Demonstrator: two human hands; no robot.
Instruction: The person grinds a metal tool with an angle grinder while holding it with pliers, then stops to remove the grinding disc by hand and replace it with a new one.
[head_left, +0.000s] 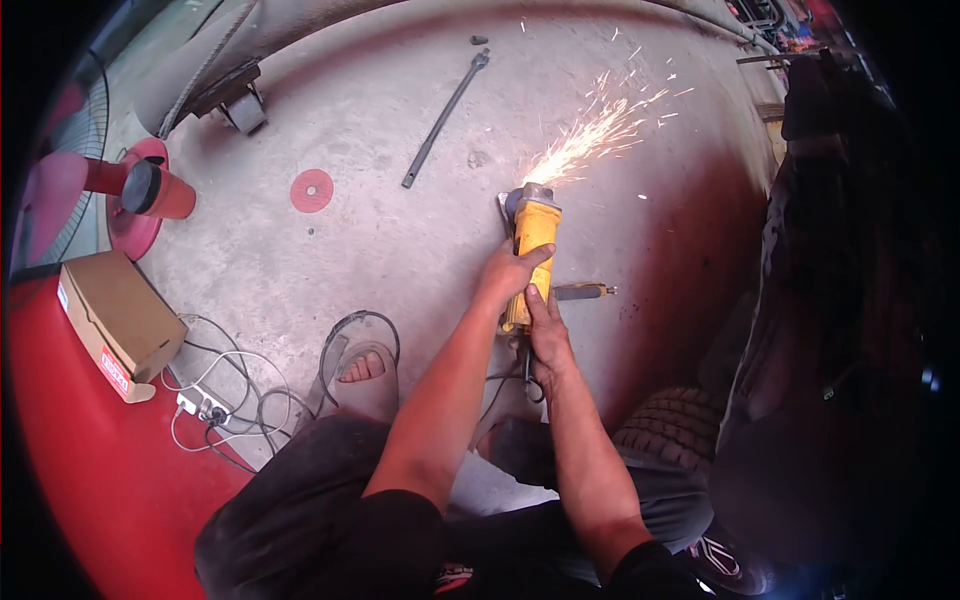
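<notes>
Both my hands are closed around a yellow angle grinder (540, 228) held above the concrete floor. My left hand (508, 272) wraps its body from the left, thumb across the top. Lower down, my right hand (547, 335) grips the rear end, where a dark cord hangs. The grinder's head points away from me, and bright sparks (600, 130) spray from it up and to the right. What the disc touches is hidden by the head. Just right of the grinder is a dark handle-like piece (582, 292) with a metal tip.
A long metal bar (440, 125), a small dark cylinder (479, 40) and a red disc (312, 190) lie on the floor. At left are a cardboard box (125, 320), a power strip (203, 405) with tangled cords and a pink fan (135, 205). A tyre (670, 425) stands at right.
</notes>
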